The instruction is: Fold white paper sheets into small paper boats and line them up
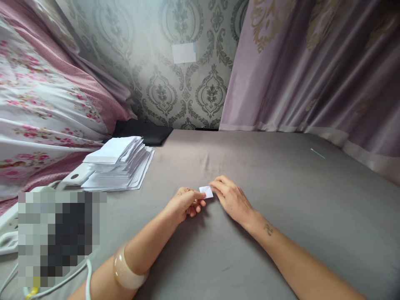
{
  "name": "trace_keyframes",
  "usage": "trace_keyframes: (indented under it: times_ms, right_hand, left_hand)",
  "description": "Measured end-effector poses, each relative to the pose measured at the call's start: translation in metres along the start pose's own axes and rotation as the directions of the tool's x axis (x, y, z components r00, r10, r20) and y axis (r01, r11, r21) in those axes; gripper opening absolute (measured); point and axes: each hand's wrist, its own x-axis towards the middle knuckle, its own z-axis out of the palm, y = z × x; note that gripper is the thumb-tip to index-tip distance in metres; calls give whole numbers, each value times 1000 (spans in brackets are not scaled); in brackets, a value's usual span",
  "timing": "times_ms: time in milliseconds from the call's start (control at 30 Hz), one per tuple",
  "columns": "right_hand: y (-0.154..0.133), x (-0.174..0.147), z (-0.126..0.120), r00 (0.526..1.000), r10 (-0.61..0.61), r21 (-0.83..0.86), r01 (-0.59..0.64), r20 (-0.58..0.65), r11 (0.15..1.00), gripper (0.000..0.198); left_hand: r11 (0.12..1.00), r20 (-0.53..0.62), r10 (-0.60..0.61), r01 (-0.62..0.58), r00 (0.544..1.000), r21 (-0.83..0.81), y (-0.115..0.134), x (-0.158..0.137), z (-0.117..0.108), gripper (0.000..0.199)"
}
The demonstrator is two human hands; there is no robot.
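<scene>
A small folded piece of white paper (206, 191), roughly square with crease lines, is pinched between the thumb and fingers of my left hand (186, 201). It is held just above the grey cloth surface (281, 200). My right hand (233, 197) is close on the paper's right side, fingers bent together with the tips at its upper right edge. Whether those fingertips grip the paper or only touch it is hard to make out. A pale bangle (125, 268) circles my left forearm.
To the left stands a tall stack of white papers (115, 162), a black folded item (143, 131) behind it. White power strips (76, 175) and a cable (89, 279) lie at the left edge, near a blurred patch. A thin light-green stick (318, 153) lies far right. Curtains (300, 75) hang behind.
</scene>
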Motion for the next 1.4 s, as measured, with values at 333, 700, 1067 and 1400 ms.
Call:
trace_keyframes:
  times_ms: [333,700,1067,1400]
  right_hand:
    - [-7,-10,13,969,-171,-491,239,180,838,19]
    - [1,-9,8,980,-167,-344,195,111,919,19]
    - [-2,-14,6,981,-164,-376,191,101,907,20]
    - [-2,-14,5,989,-118,-345,142,90,928,19]
  left_hand:
    - [983,14,14,-17,1000,181,0,0,2,23]
    - [300,325,667,-641,671,707,0,4,-27,19]
    - [79,472,606,-638,641,766,3,-2,-25,31]
    - [87,428,642,-615,637,784,-5,5,-26,30]
